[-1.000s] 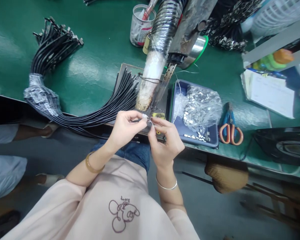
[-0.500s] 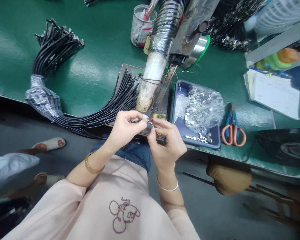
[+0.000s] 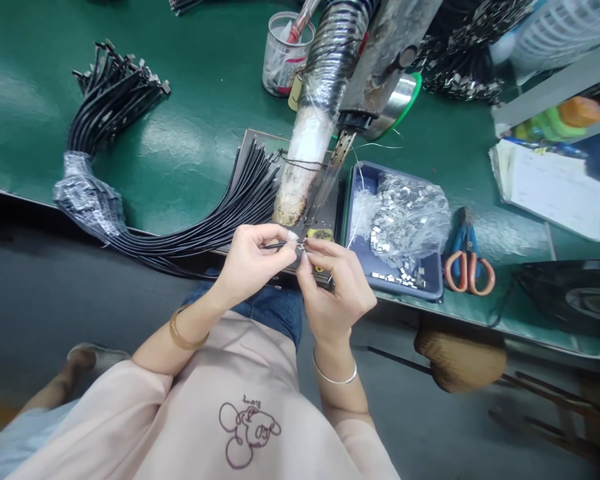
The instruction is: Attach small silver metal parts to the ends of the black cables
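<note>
At bench edge, left hand pinching cable, right hand pinching clip, blue tray holding bagged clips

A thin black cable lies level, its tip meeting a small silver clip.

Passage is blocked ahead by the wrapped nozzle, leftward by the cable bundle, rightward by the blue tray; open bench is left beyond the cables.

The cable bundle lies left of the tray, with the scissors right of it.
</note>
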A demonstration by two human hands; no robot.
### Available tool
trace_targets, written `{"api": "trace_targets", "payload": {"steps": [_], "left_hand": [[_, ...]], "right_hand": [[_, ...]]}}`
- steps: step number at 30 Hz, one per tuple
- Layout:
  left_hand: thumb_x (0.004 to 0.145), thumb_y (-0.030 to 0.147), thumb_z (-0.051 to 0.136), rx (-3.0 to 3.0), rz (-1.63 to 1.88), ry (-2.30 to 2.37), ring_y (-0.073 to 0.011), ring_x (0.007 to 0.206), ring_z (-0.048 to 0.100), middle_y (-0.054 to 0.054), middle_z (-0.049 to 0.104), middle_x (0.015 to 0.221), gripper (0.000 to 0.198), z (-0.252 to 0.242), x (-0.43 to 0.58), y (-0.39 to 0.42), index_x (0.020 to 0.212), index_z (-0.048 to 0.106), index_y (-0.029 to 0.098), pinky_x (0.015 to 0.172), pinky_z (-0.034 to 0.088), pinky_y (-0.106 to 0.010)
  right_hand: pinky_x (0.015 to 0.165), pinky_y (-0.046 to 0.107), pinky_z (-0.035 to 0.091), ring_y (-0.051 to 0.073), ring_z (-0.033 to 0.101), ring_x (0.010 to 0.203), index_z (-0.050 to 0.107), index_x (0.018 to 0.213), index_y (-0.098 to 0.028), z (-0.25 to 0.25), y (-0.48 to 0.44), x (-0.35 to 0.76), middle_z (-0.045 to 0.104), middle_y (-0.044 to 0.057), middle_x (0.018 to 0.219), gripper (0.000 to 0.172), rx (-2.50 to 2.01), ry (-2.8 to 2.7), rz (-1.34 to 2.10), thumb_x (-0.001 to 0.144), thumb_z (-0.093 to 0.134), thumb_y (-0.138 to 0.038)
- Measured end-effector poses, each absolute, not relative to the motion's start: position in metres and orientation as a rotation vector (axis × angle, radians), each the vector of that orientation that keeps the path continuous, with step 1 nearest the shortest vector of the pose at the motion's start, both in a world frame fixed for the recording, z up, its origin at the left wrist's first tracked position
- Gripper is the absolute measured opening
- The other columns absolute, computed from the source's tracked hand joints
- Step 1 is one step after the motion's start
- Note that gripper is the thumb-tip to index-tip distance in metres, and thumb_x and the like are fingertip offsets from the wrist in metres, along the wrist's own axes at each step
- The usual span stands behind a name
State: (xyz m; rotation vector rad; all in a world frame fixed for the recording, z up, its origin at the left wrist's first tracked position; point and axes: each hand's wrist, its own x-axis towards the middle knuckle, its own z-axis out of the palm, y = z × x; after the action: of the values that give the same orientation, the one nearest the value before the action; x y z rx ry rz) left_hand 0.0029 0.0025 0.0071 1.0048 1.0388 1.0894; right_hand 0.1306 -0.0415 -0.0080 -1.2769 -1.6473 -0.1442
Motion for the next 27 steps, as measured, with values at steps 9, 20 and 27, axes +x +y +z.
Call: {"api": "trace_targets", "payload": {"steps": [9,20,27], "left_hand": [[0.066,0.021,0.071,1.061,1.032,0.998,-0.0105,0.058,0.059,-0.001,0.067,0.061,0.010,0.002,-0.001,0.005,0.064,0.072,0.012,0.055,0.049,-0.019],[0.065,0.023,0.071,1.060,1.046,1.032,-0.0079,0.054,0.051,0.002,0.060,0.060,0.010,0.010,0.001,0.001,0.068,0.071,0.013,0.053,0.051,-0.018],[0.066,0.024,0.071,1.082,1.032,1.019,-0.0068,0.053,0.048,0.002,0.058,0.058,0.011,0.010,-0.001,0.001,0.066,0.071,0.013,0.051,0.047,-0.016]], "right_hand": [[0.076,0.026,0.064,0.015,0.076,0.084,0.057,0.084,-0.024,-0.008,-0.042,0.131,0.078,0.002,0.094,0.022,-1.276,-1.688,-0.149,0.084,0.066,-0.004],[0.078,0.026,0.062,0.015,0.076,0.083,0.065,0.088,-0.025,-0.008,-0.040,0.131,0.077,0.000,0.092,0.019,-1.293,-1.658,-0.169,0.085,0.070,-0.007],[0.076,0.026,0.064,0.015,0.076,0.084,0.060,0.086,-0.024,-0.006,-0.043,0.131,0.078,0.003,0.095,0.021,-1.281,-1.695,-0.189,0.084,0.069,-0.005]]}}
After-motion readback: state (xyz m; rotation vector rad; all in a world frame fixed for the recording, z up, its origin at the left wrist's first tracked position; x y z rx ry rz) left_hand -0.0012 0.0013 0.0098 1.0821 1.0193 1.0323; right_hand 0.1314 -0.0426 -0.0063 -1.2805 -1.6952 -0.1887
